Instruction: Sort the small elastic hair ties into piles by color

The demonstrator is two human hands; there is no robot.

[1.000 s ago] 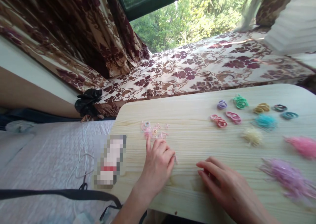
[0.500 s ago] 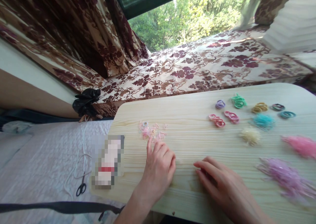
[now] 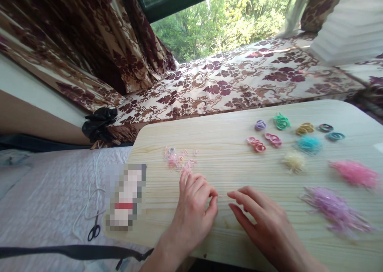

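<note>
My left hand is over the wooden table, just below a small scattered heap of pink and clear bands. Its thumb and forefinger are pinched together; what they hold, if anything, is too small to name. Close by on the right, my right hand has its thumb and forefinger apart, with nothing visible between them. Further right lie a lilac heap, a pink heap, a cream heap and a turquoise heap of thin bands.
Behind the heaps lie hair ties: purple, green, mustard, red, pink and teal. A blurred-out item is at the table's left edge. Scissors rest on the quilted cover beyond it.
My left hand has shifted slightly right of the small heap, and its thumb and forefinger have closed together. My right hand is a little nearer to it. The whole view has shifted slightly.
</note>
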